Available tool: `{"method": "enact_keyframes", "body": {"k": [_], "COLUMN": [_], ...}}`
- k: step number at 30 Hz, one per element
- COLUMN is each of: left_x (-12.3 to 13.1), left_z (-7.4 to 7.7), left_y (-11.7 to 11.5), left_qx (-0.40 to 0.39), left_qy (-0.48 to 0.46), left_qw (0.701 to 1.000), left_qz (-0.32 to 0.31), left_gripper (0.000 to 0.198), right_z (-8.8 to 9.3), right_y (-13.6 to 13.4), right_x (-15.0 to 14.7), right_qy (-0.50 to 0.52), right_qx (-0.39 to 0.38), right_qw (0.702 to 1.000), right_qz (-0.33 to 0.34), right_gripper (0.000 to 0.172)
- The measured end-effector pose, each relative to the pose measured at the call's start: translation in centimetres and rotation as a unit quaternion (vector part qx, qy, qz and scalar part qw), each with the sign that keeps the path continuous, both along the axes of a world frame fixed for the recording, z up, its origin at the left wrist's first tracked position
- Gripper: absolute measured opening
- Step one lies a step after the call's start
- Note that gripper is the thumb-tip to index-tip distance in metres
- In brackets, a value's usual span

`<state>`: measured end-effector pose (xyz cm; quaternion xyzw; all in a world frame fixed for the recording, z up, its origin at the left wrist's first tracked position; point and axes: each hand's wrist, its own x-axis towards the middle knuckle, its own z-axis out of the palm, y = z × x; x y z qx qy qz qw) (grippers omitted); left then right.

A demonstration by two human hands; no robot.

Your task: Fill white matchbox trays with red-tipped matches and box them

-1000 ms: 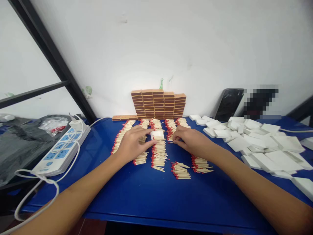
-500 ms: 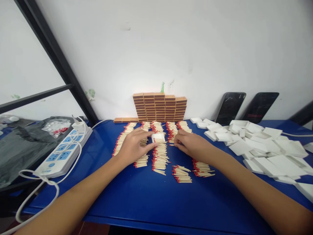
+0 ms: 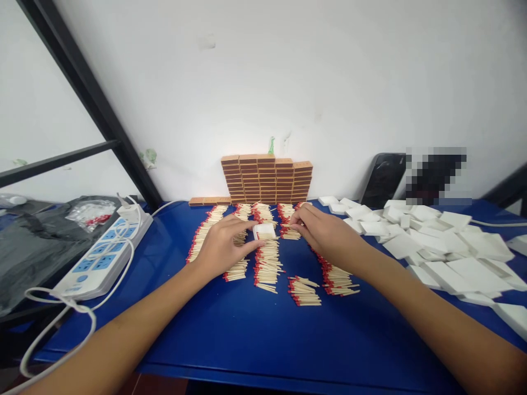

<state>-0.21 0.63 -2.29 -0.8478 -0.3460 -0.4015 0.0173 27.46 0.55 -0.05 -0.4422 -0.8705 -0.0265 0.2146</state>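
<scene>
Between the thumb and fingers of my left hand (image 3: 225,241) is a small white matchbox tray (image 3: 265,230), with a red match head showing at its left inside edge. The tray stands over a column of red-headed matches (image 3: 267,263). My right hand (image 3: 323,230) is closed in a pinch at the upper right column of matches (image 3: 291,232); what its fingertips hold is hidden. Its wrist passes over another column of matches (image 3: 335,278). A short separate pile of matches (image 3: 305,292) lies nearer to me. More matches (image 3: 209,227) lie left of my left hand.
Brown matchboxes (image 3: 267,180) are stacked against the wall, with a low row (image 3: 209,201) beside them. White trays (image 3: 457,252) are heaped at right, near a leaning black phone (image 3: 382,178). A power strip (image 3: 102,249) with looped cable lies left on the blue table (image 3: 239,340).
My right hand has moved slightly up and away from me along the matches, its fingers still pinched. My left hand keeps the tray in place. The view has shifted a little.
</scene>
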Motion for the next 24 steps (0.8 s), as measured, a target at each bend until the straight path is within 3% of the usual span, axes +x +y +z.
{"method": "enact_keyframes", "body": {"k": [6,14,24], "left_x": [0.4,0.9,1.0], "left_z": [0.0,-0.2,-0.2], "left_y": [-0.3,-0.7,-0.8], "left_qx": [0.001,0.004,0.006], "left_qy": [-0.006,-0.002,-0.013], "left_qw": [1.000,0.999,0.999], "left_qz": [-0.020,-0.033,-0.035], "left_gripper": [0.039,0.040,0.041], "right_z": [-0.5,-1.8,-0.4], "right_y": [-0.7,-1.1,-2.0], "right_x": [-0.9,-1.8,-2.5], "right_qy": [0.022,-0.024,-0.096], "right_qx": [0.002,0.113,0.085], "right_qw": [1.000,0.992,0.991], "right_qz": [0.007,0.043,0.030], "right_gripper": [0.015,0.023,0.033]}}
